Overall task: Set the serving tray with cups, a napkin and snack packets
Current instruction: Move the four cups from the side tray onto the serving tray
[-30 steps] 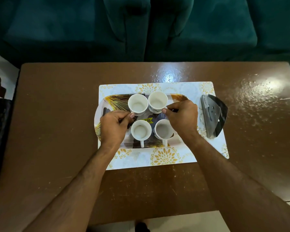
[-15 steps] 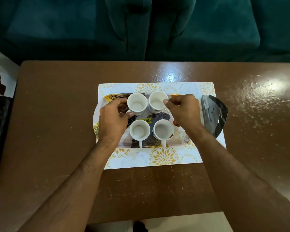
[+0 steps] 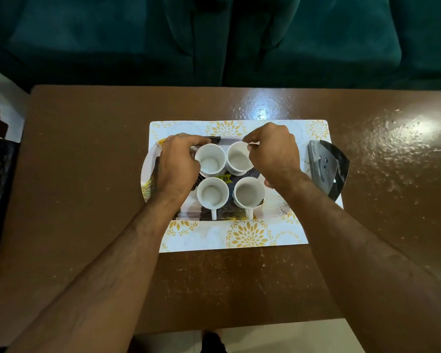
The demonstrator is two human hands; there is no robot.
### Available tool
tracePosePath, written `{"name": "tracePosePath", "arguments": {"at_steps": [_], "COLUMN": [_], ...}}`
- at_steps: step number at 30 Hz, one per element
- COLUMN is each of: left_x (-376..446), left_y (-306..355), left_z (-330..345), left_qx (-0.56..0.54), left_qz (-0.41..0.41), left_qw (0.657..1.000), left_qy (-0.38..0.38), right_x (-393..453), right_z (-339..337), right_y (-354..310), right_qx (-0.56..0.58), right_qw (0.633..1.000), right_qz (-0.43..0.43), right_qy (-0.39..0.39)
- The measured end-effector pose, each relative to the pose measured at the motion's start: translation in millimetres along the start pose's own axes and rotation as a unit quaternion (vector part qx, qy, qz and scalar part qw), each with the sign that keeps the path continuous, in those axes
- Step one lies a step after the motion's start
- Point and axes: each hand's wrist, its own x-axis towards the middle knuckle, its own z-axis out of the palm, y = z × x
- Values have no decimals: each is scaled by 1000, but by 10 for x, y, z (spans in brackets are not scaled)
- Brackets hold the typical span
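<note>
Four white cups stand in a tight square on the serving tray [image 3: 148, 174], a patterned tray just above the centre of the frame, lying on a white placemat [image 3: 247, 235] with yellow flowers. The upper-left cup [image 3: 210, 159] and upper-right cup [image 3: 239, 157] sit touching or nearly so; the lower-left cup [image 3: 212, 193] and lower-right cup [image 3: 249, 192] stand just below them with handles pointing toward the bottom of the frame.

The left hand [image 3: 177, 164] curls its fingers round the left side of the upper-left cup. The right hand [image 3: 274, 151] pinches the rim or handle of the upper-right cup between thumb and forefinger; which of the two is hidden by the knuckles.

The risk lies in the crowding. With both upper cups being handled at once, a turn or nudge of either could knock it against its neighbour or the cup below, chipping a rim or tipping a cup. A pinch grip is weak, so a lifted cup could slip. Pressing outward might also slide the tray on the smooth placemat.

A red scrap [image 3: 267, 183] peeks out under the right wrist, perhaps a snack packet; a forearm dragging back could sweep it off. At the placemat's right edge a dark folded object [image 3: 329, 169] rests on the glossy brown tabletop [image 3: 87, 174], with a green sofa [image 3: 214, 34] beyond.
</note>
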Motion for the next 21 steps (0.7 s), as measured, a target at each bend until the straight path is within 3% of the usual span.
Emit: {"name": "tracePosePath", "arguments": {"at_steps": [3, 7, 10, 14, 21], "left_x": [7, -118, -229, -234, -106], "left_y": [12, 72, 94, 84, 62], "left_z": [17, -3, 6, 52, 70], "left_qx": [15, -2, -53, -68, -104], "left_qz": [-18, -134, -170, -157, -157], "left_qw": [999, 983, 979, 983, 981], "left_qy": [47, 123, 100, 69, 45], "right_x": [4, -51, -127, -173, -93], "right_z": [21, 29, 39, 68, 92], "right_y": [-4, 43, 102, 126, 63], "right_qx": [21, 109, 124, 123, 133], "right_qw": [1000, 992, 989, 988, 988], "right_qz": [-17, 32, 66, 78, 51], "right_qy": [4, 54, 50, 57, 60]}}
